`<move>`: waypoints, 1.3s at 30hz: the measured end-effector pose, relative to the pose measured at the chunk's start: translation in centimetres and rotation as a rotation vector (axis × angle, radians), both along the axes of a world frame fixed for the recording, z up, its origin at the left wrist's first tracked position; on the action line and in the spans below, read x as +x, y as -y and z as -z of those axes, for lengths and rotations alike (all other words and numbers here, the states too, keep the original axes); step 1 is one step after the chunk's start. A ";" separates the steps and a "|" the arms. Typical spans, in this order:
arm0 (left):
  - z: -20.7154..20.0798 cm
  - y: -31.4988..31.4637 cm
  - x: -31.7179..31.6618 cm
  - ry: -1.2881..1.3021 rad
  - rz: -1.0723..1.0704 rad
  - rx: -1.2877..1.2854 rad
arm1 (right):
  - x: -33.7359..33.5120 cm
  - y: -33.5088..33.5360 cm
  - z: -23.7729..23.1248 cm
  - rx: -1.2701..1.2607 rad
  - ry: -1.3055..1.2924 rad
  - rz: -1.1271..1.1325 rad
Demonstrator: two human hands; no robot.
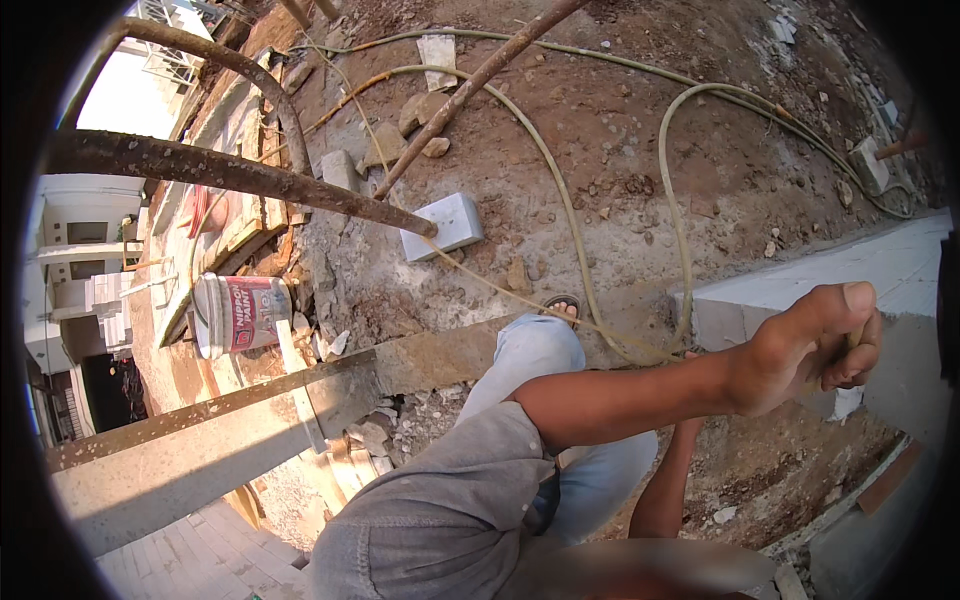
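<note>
while the left hand (805, 350) hovers in front of the pale block wall (860, 260), its fingers curl inward below a raised thumb; whether they grip anything, i cannot tell. the right hand (691, 354) is mostly hidden behind the left forearm (630, 402), just left of the wall, so its grip cannot be told either. near it, the yellowish hose (567, 200) loops over the dirt to the wall's left, one bend passing just beside the wall's corner. farther left of the wall lie a sandalled foot (563, 304), a white block (443, 227) and, well apart, a bucket (243, 313).
</note>
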State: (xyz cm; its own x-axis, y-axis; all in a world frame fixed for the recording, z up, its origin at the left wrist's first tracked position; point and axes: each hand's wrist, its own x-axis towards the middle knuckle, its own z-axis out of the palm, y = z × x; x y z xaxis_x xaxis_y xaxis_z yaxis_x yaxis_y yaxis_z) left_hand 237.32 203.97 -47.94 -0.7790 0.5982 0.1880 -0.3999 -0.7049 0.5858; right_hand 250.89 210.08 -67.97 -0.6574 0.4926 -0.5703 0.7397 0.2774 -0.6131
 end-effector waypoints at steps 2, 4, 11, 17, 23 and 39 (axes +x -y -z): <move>1.6 -0.3 0.3 -0.102 0.005 -0.023 | 0.6 -0.3 1.2 -0.039 -0.036 0.025; 3.3 -1.1 0.3 -0.196 0.020 -0.044 | 1.6 -1.1 5.5 -0.033 -0.259 0.002; 4.4 -1.3 -0.5 -0.482 -0.221 -0.127 | -2.0 -3.6 19.4 -0.044 -1.026 0.241; 4.6 1.7 -1.9 -0.652 -0.527 -0.245 | -3.1 -0.9 17.0 -0.145 -0.994 0.225; 3.7 -1.3 -4.1 -0.434 -0.173 -0.033 | -3.2 0.7 15.8 -0.212 -1.153 0.281; 3.9 -2.2 -5.2 -0.672 -0.165 0.001 | -3.9 0.6 14.8 0.075 -1.064 0.449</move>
